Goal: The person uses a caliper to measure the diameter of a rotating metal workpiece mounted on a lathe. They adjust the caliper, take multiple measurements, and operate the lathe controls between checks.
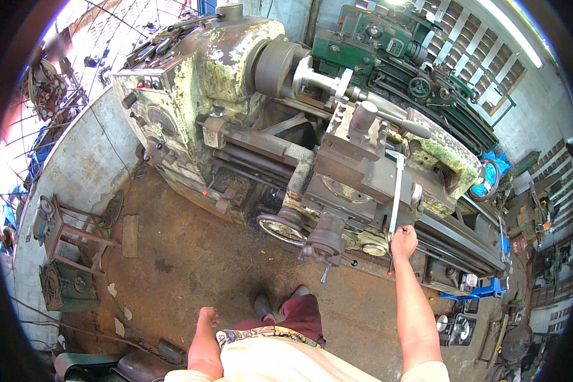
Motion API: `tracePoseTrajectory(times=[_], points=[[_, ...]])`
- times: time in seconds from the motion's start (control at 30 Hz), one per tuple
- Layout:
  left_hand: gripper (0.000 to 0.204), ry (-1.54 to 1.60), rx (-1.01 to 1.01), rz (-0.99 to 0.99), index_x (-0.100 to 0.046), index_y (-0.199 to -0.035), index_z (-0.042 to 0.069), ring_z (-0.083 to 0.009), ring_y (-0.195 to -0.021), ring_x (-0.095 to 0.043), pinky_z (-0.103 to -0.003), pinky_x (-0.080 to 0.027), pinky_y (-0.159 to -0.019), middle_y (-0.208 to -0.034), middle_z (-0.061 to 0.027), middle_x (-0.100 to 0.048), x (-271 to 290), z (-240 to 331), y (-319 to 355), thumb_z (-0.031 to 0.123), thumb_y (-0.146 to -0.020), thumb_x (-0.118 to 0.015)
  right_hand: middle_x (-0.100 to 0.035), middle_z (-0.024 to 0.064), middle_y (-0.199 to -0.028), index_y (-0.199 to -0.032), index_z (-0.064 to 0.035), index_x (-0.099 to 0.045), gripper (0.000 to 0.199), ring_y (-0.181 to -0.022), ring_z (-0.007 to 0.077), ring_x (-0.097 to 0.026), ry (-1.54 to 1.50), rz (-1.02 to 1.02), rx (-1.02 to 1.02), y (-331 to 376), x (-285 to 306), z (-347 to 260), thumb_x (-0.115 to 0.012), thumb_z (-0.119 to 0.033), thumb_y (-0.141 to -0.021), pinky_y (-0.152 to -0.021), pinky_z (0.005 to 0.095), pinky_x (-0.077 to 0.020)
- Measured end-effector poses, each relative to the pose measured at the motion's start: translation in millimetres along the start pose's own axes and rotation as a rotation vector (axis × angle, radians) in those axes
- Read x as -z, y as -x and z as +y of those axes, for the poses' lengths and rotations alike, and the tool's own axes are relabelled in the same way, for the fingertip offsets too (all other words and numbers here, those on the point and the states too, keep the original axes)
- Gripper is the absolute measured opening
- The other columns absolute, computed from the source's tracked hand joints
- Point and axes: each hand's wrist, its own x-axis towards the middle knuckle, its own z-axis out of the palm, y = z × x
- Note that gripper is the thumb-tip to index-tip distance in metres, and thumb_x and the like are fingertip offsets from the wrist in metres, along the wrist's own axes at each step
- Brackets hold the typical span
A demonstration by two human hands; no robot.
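My right hand (404,242) is reached out over the lathe carriage, its fingers closed around the lower end of a long silver vernier caliper (398,191). The caliper's jaw end points away from me, beside the tool post (363,118). Down at my left side, close to my waist, my left hand (209,314) hangs with its fingers curled and nothing visible in it. A pale metal workpiece (321,77) sits between the lathe chuck (277,69) and the tailstock (442,149).
Handwheels and levers, including the large carriage handwheel (283,228), stick out toward me. A green machine (382,57) stands behind the lathe. A metal stand (79,235) and a green box (70,286) are at the left. Loose tools (165,44) lie on the headstock.
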Motion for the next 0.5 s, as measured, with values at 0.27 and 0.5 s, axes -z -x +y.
tracePoseTrajectory(times=[0.27,0.5], points=[[0.023,-0.012,0.013,0.029,-0.064,-0.109,0.007,-0.0265,-0.069,-0.065,-0.048,-0.053,-0.066,-0.09,-0.007,-0.067,1,-1,0,0.024,-0.1,-0.05,-0.07,0.0224,-0.09,-0.091,-0.0009,-0.069,0.015,-0.087,0.0413,-0.068,0.011,-0.005,-0.005,2,4,-5,-0.066,-0.015,-0.086,-0.079,0.046,-0.0516],[0.019,0.044,-0.016,-0.002,-0.061,-0.095,0.01,-0.0249,-0.055,-0.055,-0.045,-0.05,-0.057,-0.067,-0.007,-0.056,-1,1,2,0.019,-0.098,-0.045,-0.07,0.0227,-0.09,-0.089,-0.0016,-0.069,0.014,-0.088,0.0408,-0.068,0.078,0.0,-0.002,9,10,-13,-0.065,-0.015,-0.086,-0.079,0.046,-0.0519]])
